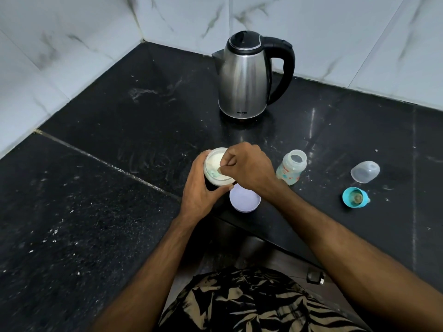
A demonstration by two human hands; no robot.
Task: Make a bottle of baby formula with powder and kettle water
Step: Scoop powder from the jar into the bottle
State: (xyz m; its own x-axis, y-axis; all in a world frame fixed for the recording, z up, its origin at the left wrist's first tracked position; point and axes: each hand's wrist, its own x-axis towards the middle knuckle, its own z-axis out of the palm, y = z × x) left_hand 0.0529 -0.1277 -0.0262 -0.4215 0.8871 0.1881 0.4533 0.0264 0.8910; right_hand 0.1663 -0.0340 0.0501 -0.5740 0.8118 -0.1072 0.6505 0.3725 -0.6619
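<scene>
My left hand (200,188) grips an open jar of white formula powder (217,165), tilted toward me above the black counter. My right hand (249,167) reaches over the jar's mouth and pinches a small green scoop (217,173) that sits in the powder. The jar's white lid (245,197) lies on the counter just below the hands. The empty baby bottle (291,167) stands open to the right of my right hand. A steel kettle (249,75) with a black handle stands behind, lid closed.
The bottle's clear cap (365,171) and its teal ring with the teat (354,197) lie at the right on the counter (119,144). Marble-tiled walls close the corner behind the kettle. The counter's front edge runs just below the lid.
</scene>
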